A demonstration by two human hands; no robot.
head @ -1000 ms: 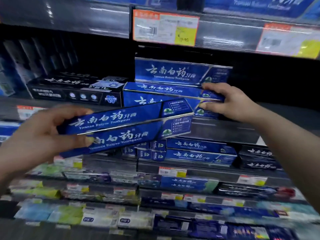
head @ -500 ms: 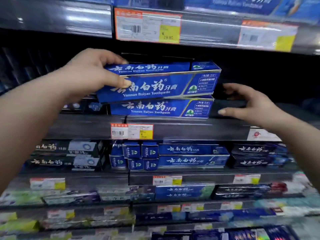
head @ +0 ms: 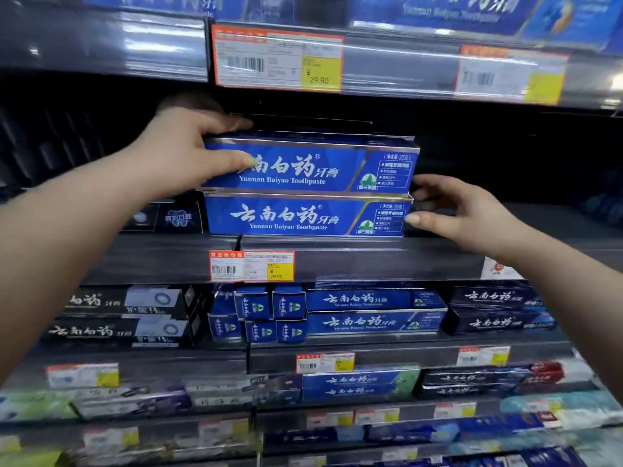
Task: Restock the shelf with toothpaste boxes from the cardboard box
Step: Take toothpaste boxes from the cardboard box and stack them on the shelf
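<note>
Two blue toothpaste boxes lie stacked on the dark shelf at eye height. My left hand grips the left end of the top blue box, thumb on its front face, fingers over its top. That box rests on the lower blue box. My right hand is at the right ends of both boxes, fingers spread, fingertips touching or nearly touching them. The cardboard box is out of view.
Black toothpaste boxes sit left of the blue stack. Dark bare shelf space lies to its right. Price tags hang on the shelf edges. Lower shelves hold more blue boxes and black boxes.
My left hand carried the boxes from low left up onto the shelf stack and set them level. My right hand released the stack's end, then came back in against the right ends.
</note>
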